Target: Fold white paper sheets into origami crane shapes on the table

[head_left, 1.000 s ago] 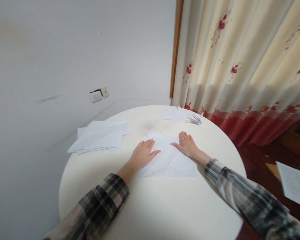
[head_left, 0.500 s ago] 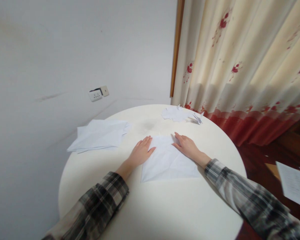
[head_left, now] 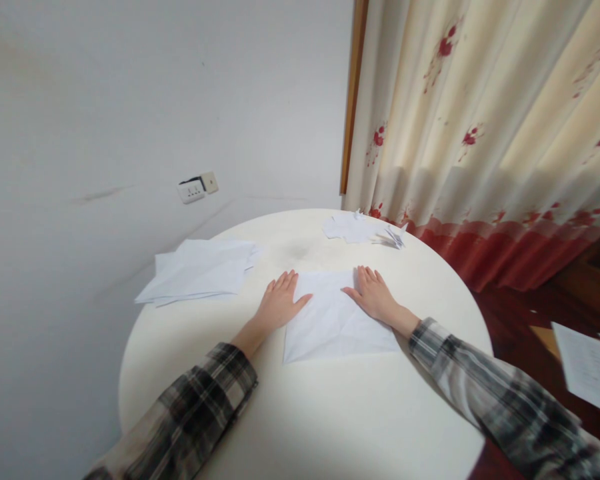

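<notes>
A white sheet of paper [head_left: 333, 330] with faint creases lies flat on the white round table [head_left: 340, 413] in front of me. My left hand [head_left: 279, 300] rests palm down at the sheet's left edge, fingers stretched forward and thumb pointing inward over the paper. At the right edge lies my right hand [head_left: 375, 293], also flat, its fingers extended and its thumb on the sheet. Neither hand grips anything.
A stack of white paper [head_left: 200, 270] sits at the table's left. Far back are a piece of paper with an uneven outline [head_left: 347, 228] and a folded paper figure [head_left: 396, 237]. Behind stand a wall with a socket [head_left: 191, 191] and a floral curtain [head_left: 480, 133].
The fingers of my right hand have straightened and shifted slightly to the right. My left hand has moved slightly left, with its fingers a little more spread. The sheet is almost unmoved.
</notes>
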A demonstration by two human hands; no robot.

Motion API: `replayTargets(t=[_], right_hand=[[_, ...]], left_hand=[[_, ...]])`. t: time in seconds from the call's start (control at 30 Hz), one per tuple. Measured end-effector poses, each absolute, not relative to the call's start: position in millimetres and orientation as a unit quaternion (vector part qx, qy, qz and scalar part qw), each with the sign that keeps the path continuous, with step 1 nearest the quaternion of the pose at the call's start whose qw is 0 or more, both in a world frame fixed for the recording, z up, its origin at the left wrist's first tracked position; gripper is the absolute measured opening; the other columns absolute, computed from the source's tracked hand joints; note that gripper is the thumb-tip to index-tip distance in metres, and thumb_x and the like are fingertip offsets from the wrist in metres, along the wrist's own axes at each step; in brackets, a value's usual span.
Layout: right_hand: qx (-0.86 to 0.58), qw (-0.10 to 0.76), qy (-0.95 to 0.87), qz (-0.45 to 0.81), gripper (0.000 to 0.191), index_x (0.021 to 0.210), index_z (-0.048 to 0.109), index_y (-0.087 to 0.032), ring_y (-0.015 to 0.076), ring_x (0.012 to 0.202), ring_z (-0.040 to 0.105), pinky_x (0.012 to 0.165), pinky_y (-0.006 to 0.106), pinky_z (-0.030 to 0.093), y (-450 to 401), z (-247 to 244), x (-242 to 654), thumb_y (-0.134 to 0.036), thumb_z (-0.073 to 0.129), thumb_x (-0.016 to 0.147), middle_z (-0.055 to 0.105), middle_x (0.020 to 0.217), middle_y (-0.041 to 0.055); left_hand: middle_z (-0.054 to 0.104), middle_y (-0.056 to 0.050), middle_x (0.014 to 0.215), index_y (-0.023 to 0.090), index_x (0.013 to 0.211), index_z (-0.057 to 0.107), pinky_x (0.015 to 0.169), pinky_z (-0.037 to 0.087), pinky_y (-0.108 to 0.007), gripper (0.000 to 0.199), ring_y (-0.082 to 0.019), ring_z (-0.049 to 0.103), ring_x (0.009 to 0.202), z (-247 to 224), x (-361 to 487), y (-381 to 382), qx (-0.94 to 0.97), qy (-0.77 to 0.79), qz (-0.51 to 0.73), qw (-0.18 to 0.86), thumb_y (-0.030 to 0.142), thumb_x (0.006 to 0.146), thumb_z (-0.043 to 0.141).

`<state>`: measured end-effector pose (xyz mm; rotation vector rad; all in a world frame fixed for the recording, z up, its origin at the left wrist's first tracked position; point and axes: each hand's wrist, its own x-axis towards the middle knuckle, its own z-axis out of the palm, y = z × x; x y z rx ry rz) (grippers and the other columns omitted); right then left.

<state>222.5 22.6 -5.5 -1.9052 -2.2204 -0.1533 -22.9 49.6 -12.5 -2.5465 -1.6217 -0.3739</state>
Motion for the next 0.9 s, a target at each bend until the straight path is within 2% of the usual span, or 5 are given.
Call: replayTargets(t=[0.1,0.2,0.37,0.6,0.9], right_hand=[[-0.648,0.098,-0.755,-0.025,0.09,0.135,0.024,0.002,0.0313,0.132,0.019,0.106,0.043,0.017,23,-9,224,-0.068,0.018,0.08,0.024,0.141,0.0224],[-0.651,0.099,-0.752,-0.014,0.092,0.136,0.022,0.0,0.0301,0.133,0.015,0.106,0.045,0.015,24,-10,224,-0.071,0.017,0.078,0.021,0.143,0.0213],[-0.651,0.101,-0.752,-0.016,0.091,0.137,0.022,-0.001,0.03,0.133,0.015,0.106,0.045,0.014,24,-11,223,-0.07,0.017,0.078,0.021,0.143,0.0211],[-0.651,0.099,-0.753,-0.003,0.086,0.137,0.021,-0.001,0.0296,0.133,0.015,0.106,0.045,0.014,25,-10,224,-0.066,0.018,0.081,0.021,0.143,0.0204],[-0.664,0.113,-0.739,0.006,0.077,0.137,0.022,-0.003,0.0277,0.133,0.017,0.106,0.046,0.015,27,-11,227,-0.06,0.017,0.085,0.023,0.143,0.0175]], left_hand=[[0.034,-0.015,0.139,0.013,0.13,0.037,0.103,0.023,-0.049,0.064,-0.028,0.026,0.131,-12,-24,50,-0.835,-0.532,-0.128,0.054,0.057,0.084,0.03],[0.033,-0.013,0.14,0.016,0.128,0.041,0.104,0.021,-0.049,0.054,-0.027,0.023,0.132,-7,-24,48,-0.854,-0.495,-0.143,0.067,0.05,0.086,0.034],[0.033,-0.004,0.141,0.024,0.131,0.036,0.107,0.022,-0.035,0.041,-0.014,0.023,0.132,1,-9,32,-0.929,-0.34,-0.149,0.014,0.03,0.091,0.029],[0.027,-0.006,0.144,0.021,0.137,0.025,0.107,0.02,-0.032,0.05,-0.015,0.022,0.132,1,14,2,-0.957,-0.266,-0.105,-0.047,0.039,0.09,0.031],[0.028,-0.002,0.143,0.026,0.136,0.026,0.106,0.021,-0.034,0.05,-0.015,0.024,0.132,2,9,8,-0.948,-0.3,-0.095,-0.04,0.046,0.09,0.026]])
